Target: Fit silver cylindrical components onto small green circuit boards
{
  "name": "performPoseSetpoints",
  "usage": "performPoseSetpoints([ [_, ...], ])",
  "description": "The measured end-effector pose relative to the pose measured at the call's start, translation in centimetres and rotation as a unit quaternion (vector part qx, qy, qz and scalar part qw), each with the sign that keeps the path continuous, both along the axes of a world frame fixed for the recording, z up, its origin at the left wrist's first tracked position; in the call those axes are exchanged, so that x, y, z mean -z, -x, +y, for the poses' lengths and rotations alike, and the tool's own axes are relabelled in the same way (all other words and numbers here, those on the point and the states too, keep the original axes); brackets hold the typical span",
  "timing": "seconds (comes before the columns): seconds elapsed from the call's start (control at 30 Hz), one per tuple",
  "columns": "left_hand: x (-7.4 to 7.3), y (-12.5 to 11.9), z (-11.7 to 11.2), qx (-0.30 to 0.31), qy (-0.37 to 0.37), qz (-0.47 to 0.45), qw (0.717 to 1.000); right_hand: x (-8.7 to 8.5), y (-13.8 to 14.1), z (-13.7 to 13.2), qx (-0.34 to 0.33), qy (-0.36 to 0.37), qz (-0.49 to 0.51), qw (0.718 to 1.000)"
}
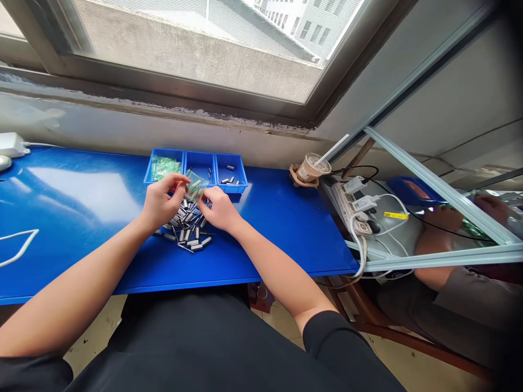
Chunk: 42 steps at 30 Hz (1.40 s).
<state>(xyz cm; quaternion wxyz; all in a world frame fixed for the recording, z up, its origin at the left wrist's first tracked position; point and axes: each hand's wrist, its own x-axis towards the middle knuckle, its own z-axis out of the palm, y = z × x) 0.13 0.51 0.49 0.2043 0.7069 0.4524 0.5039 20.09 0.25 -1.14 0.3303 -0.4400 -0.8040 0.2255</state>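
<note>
Between my two hands is a small clear plastic bag (198, 180) with green marks on it, held above the blue table. My left hand (162, 200) pinches the bag's left edge between thumb and finger. On the other side, the fingers of my right hand (220, 209) are closed on its lower right part. Right below both hands lies a loose pile of small silver-and-black cylindrical parts (196, 246), several with thin shafts. My hands cover part of the pile, and what the bag contains is too small to make out.
Behind my hands stand three joined blue bins: the left bin (146, 173) has green-marked bags, the middle bin (199, 158) and right bin (237, 189) a few small parts. A drink cup (309, 169), power strip (347, 204) and metal frame (441, 185) are rightward. Another person's arm (437, 245) shows beyond.
</note>
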Motion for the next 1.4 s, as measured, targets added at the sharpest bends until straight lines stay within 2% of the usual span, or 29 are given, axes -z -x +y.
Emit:
performPoseSetpoints([
  [0.83,-0.22,-0.03,-0.03,0.005,0.005,0.006,1.000,0.39,0.15,0.15,-0.016,-0.014,0.002,1.000],
  [1.13,-0.21,-0.08,0.04,0.019,0.019,0.001,1.000,0.18,0.01,0.09,-0.019,0.003,-0.007,1.000],
  [1.4,-0.02,-0.07,0.26,0.048,0.036,0.065,0.996,0.34,0.11,0.21,-0.025,-0.001,-0.025,0.999],
])
